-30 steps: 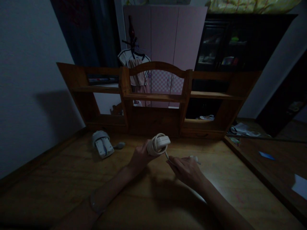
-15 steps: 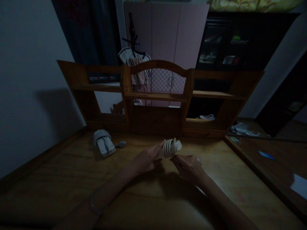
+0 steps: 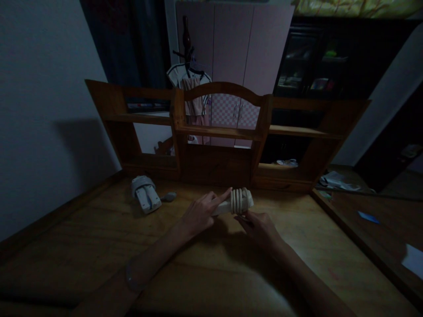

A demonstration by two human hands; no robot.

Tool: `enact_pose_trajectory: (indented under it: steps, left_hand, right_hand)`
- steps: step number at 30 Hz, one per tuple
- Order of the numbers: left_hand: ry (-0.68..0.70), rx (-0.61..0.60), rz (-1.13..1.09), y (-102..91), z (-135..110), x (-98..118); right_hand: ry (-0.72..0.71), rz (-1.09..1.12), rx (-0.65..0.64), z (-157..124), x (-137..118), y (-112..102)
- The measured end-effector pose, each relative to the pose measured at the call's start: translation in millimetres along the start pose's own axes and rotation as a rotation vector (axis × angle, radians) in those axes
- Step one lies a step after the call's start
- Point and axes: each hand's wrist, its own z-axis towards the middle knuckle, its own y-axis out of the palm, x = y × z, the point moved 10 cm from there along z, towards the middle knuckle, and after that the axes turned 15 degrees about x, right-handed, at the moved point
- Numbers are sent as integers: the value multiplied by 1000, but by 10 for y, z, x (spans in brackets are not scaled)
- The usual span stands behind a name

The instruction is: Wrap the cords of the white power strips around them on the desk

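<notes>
My left hand (image 3: pixel 201 213) is closed round the near end of a slim white power strip (image 3: pixel 222 208), its index finger stretched along the top. Several turns of pale cord (image 3: pixel 238 201) are wound side by side round the far end of the strip. Just under these turns, the fingers of my right hand (image 3: pixel 259 226) pinch the cord. Dim light and the fingers hide where the cord's loose end runs. To the left on the wooden desk lies another white power strip (image 3: pixel 147 198) with its cord wrapped round one end; a grey plug (image 3: pixel 169 197) rests beside it.
A wooden shelf unit (image 3: pixel 218 132) stands along the back of the desk (image 3: pixel 185 273). A white wall (image 3: pixel 39 132) borders the left side. On the lower brown surface to the right are a blue card (image 3: pixel 368 217) and white paper (image 3: pixel 413 259).
The held strip has turned more side-on, showing more of its white body and the cord turns. My right hand stays close under the turns. The view has shifted slightly.
</notes>
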Motion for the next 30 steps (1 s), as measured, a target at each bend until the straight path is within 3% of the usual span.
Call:
enact_pose_trajectory:
  steps: [8,14,21,30]
  left_hand:
    - [-181,72,155,70,-54,2]
    - [-299,105,217,64,-77,-111]
    - [-310,94,200,109,-99,-182]
    - [-221,-30,341,219,-215,-68]
  right_hand:
    - [-24,-22,-16,60,-62,-46]
    - [-57,-96,-17,109,-123,-118]
    - [-126,-135,-48,130,-154,-190]
    - [-487,-351,-152,11,-578,-120]
